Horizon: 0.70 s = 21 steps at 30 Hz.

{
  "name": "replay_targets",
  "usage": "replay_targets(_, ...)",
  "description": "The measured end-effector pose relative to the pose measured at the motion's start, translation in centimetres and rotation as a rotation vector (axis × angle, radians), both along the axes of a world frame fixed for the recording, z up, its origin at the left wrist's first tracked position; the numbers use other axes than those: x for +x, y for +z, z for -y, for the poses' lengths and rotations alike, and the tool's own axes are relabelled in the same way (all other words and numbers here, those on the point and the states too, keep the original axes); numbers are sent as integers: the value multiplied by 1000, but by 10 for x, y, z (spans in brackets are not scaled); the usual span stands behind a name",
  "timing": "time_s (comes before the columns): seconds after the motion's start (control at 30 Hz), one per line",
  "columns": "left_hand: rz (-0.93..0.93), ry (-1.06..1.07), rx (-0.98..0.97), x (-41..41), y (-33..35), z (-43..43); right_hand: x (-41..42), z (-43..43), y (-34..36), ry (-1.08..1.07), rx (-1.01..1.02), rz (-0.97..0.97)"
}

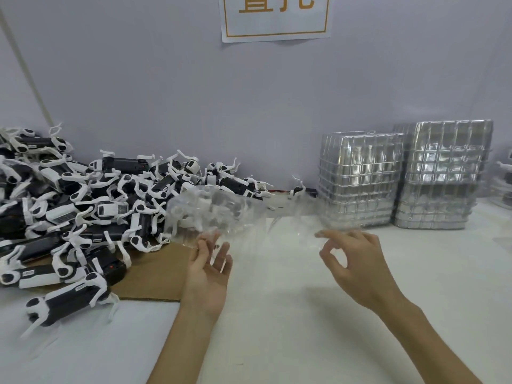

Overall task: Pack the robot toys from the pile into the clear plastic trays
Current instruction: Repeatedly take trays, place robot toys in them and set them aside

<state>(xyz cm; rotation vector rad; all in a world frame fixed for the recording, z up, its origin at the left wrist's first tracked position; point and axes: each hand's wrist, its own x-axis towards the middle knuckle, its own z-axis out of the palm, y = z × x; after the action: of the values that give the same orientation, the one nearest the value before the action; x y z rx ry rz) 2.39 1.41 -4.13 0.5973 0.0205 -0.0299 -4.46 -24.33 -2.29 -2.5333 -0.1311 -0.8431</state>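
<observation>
A big pile of black-and-white robot dog toys (83,206) covers the left of the table, partly on a brown cardboard sheet (155,275). A clear plastic tray (235,214), blurred by motion, hangs in the air over the middle of the table. My left hand (209,270) holds its near left edge, palm up, fingers bent round the rim. My right hand (357,261) pinches the tray's right edge between thumb and forefinger. No toy is visible inside this tray.
Two tall stacks of clear trays (360,181) (440,176) stand at the back right against the wall. One stray toy (297,189) lies by the wall behind the held tray. The white tabletop (277,314) spreads in front. A paper sign (275,18) hangs on the wall.
</observation>
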Motion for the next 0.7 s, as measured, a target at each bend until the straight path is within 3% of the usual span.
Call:
replay_targets(0.1,11,-33,-112,2,1,-2,-6,-7,5,67,-169,-113)
replay_targets(0.23,34,-70,-131,1,0,-3,-10,-14,8,170,-166,-200)
replay_targets(0.43,170,-150,80,-6,4,2,-13,-21,12,168,70,413)
replay_targets(0.6,382,-212,459,-19,7,16,-13,-42,5,241,28,469)
replay_targets(0.7,429,-184,580,-23,9,21,-11,-48,-3,188,-13,507)
